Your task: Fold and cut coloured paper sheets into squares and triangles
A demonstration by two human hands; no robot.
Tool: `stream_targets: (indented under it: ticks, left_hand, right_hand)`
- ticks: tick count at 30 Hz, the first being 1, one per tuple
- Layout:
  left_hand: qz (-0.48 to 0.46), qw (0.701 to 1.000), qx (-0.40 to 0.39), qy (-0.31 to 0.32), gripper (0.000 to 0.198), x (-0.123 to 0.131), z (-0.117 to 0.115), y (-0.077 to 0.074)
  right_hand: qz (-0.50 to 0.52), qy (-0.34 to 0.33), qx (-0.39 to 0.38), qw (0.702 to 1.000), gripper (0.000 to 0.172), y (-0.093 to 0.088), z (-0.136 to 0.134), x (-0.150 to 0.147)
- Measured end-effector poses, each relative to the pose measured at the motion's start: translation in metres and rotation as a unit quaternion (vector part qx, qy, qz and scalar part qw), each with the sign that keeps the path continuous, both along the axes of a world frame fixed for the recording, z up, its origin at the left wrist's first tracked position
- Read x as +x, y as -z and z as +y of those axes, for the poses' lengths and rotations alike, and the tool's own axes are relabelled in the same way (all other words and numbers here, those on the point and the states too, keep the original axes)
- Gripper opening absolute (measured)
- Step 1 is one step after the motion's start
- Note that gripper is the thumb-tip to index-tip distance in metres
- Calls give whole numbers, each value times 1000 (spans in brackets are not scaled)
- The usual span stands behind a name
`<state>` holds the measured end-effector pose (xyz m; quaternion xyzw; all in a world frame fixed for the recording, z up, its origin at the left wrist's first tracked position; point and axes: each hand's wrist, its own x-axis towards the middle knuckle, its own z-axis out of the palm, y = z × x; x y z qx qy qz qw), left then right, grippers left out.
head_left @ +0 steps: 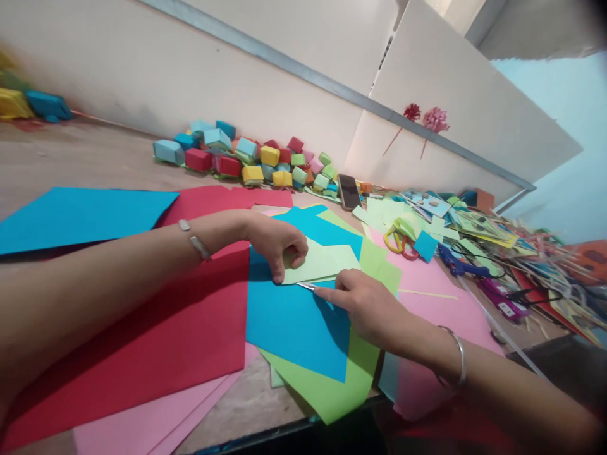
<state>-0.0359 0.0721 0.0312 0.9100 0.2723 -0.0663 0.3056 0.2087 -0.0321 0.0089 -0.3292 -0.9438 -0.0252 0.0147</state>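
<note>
A folded sheet of pale green paper (327, 260) lies on a blue sheet (298, 328). My left hand (279, 243) is closed at the left end of the pale green paper, fingers curled and thumb pressed down at its lower edge. From the right, my right hand (363, 300) is closed around a thin silver blade (307, 286), index finger stretched along it. The blade's tip lies at the lower edge of the pale green paper; its handle is hidden in my palm, so the kind of tool cannot be told.
A large red sheet (190, 328) lies to the left, pink paper (441, 316) to the right. Several small paper boxes (230, 166) line the wall beside a phone (349, 191). Scissors (392, 240), a blue glue gun (458, 260) and paper scraps crowd the right side.
</note>
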Motion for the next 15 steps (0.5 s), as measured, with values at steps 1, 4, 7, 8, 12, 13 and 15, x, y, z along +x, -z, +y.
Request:
stream_targets:
  ticks: [1, 4, 7, 8, 12, 13, 15]
  left_hand:
    - [-10, 1000, -8, 6, 44, -1, 1, 0]
    - [-55, 998, -34, 17, 44, -2, 4, 1]
    - [-52, 998, -20, -8, 41, 2, 2, 2]
    - [-42, 999, -5, -21, 38, 4, 0, 3]
    - [-27, 996, 63, -52, 28, 12, -8, 3]
    - [-32, 996, 62, -50, 26, 13, -8, 3]
    - [-46, 998, 27, -41, 28, 12, -7, 4]
  right_hand:
    - [4, -3, -8, 1000, 36, 0, 0, -2]
    - [10, -13, -25, 1000, 37, 2, 0, -5]
    - [17, -14, -27, 999, 39, 5, 2, -4]
    - [19, -14, -26, 999, 39, 6, 2, -2]
    - [21, -20, -22, 999, 39, 7, 4, 1]
    - [21, -22, -20, 999, 39, 6, 3, 1]
    - [22, -27, -16, 999, 39, 6, 2, 0]
